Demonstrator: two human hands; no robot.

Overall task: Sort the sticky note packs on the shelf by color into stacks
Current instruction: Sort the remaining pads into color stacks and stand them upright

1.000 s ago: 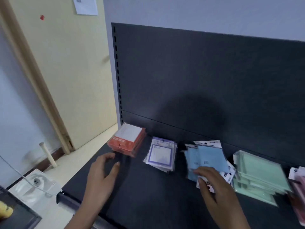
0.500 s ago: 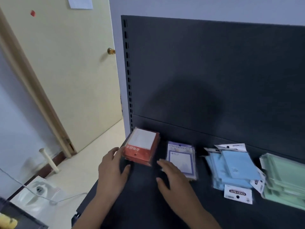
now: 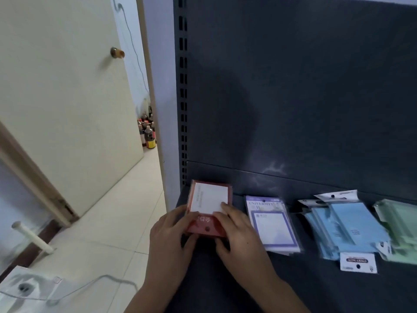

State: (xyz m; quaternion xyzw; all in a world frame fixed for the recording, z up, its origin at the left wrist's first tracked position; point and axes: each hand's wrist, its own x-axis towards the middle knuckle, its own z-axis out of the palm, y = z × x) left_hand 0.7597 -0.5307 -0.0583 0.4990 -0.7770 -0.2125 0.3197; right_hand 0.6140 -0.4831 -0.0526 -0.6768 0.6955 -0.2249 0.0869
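Squarely between both hands sits the red, block-shaped stack of sticky note packs [image 3: 208, 199], at the far left end of the dark grey metal shelf [image 3: 248, 290] and close to its slotted back panel [image 3: 304, 98]. The left hand [image 3: 171, 238] grips the stack's left side, its fingers [image 3: 187, 213] bent onto the near top edge and the thumb tucked against the front face. The right hand [image 3: 241, 242] mirrors it, fingers [image 3: 226, 207] laid over the white label on top and the thumb pressed to the front right corner, so the stack is pinched from both sides. Both forearms reach in from the bottom edge, wrists low over the shelf. The stack looks glossy, wrapped in film, with a white rectangular card on its top face. Just to its right, apart from the right hand, lies a flat pile of purple-bordered packs [image 3: 274, 227] in clear sleeves. Further right is a loose fan of pale blue packs [image 3: 347, 227] with white hang tabs, then pale green packs [image 3: 401, 229] at the frame's edge. Left of the shelf are a cream door [image 3: 67, 98] and a pale tiled floor [image 3: 108, 222].
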